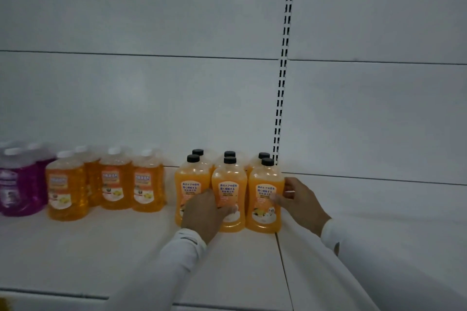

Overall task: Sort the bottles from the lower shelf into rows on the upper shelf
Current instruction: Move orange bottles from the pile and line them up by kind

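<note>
Several orange bottles with black caps stand in two rows on the white upper shelf point(101, 247). My left hand point(206, 214) wraps the lower front of the middle front bottle point(229, 184), partly hiding the left front bottle point(188, 184). My right hand point(300, 202) grips the right side of the right front bottle point(264, 199), thumb across its label. All three front bottles stand upright, close together. Both arms wear white sleeves. The lower shelf is out of view.
Left of this group stand several clear orange bottles with white caps point(115, 179) and purple bottles point(17, 184) at the far left. A slotted upright point(284, 63) runs up the white back panel. A seam point(283, 260) divides the shelf; its right section holds nothing.
</note>
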### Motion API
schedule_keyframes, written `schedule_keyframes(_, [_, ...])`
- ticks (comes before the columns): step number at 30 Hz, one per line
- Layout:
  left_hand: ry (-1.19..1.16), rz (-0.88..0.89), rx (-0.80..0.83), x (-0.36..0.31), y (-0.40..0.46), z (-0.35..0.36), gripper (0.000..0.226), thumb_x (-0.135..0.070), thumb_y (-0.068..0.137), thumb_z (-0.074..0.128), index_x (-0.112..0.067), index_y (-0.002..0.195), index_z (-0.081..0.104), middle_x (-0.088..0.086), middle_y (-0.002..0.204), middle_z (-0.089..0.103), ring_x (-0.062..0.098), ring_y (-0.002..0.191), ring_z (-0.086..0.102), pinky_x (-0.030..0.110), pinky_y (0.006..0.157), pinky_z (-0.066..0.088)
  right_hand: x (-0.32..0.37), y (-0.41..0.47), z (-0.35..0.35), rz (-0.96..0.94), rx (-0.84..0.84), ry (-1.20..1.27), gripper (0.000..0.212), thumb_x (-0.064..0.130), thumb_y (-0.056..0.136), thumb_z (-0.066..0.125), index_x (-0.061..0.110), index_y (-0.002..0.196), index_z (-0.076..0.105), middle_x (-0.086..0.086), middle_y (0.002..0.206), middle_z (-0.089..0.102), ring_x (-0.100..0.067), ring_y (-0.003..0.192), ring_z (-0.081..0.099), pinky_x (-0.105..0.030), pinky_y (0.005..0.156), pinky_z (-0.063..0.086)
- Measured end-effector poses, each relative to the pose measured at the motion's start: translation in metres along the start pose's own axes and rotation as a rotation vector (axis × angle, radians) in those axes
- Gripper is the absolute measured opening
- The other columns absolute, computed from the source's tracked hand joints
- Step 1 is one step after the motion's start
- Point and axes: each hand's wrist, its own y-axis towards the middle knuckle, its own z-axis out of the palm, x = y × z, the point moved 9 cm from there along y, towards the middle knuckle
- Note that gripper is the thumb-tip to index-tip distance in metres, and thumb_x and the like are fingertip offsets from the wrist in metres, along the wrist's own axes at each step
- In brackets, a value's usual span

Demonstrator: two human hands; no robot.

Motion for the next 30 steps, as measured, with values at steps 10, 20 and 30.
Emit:
schedule_keyframes(10, [-0.007,0.074,0.058,-0.005,0.001,0.001,0.038,-0.055,0.083,0.064,-0.024,0.104,0.062,-0.004,0.101,0.071,0.016,0.09,0.066,0.027,0.084,0.05,0.013,-0.014,0.007,0.066,-0.002,-0.072,0.049,0.032,0.093,0.065,0.015,0.135,0.047,0.001,0.127,0.061,-0.017,0.114,0.058,-0.03,0.096,0.051])
schedule_keyframes(20, [0.099,0.127,0.222,0.001,-0.024,0.003,0.045,-0.04,0.084,0.067,-0.016,0.12,0.058,0.003,0.119,0.065,0.025,0.109,0.062,0.035,0.094,0.05,0.023,-0.049,-0.005,0.121,0.148,-0.533,0.069,0.046,0.09,0.064,0.011,0.145,0.041,-0.008,0.14,0.053,-0.023,0.123,0.054,-0.035,0.103,0.046])
schedule_keyframes(30, [0.295,0.198,0.322,-0.033,-0.097,-0.04,0.05,-0.046,0.086,0.065,-0.015,0.125,0.055,0.003,0.122,0.063,0.02,0.108,0.06,0.032,0.092,0.05,0.073,-0.11,-0.021,-0.063,0.313,-0.653,0.056,0.044,0.091,0.064,0.013,0.135,0.051,-0.006,0.129,0.059,-0.021,0.115,0.057,-0.034,0.1,0.046])
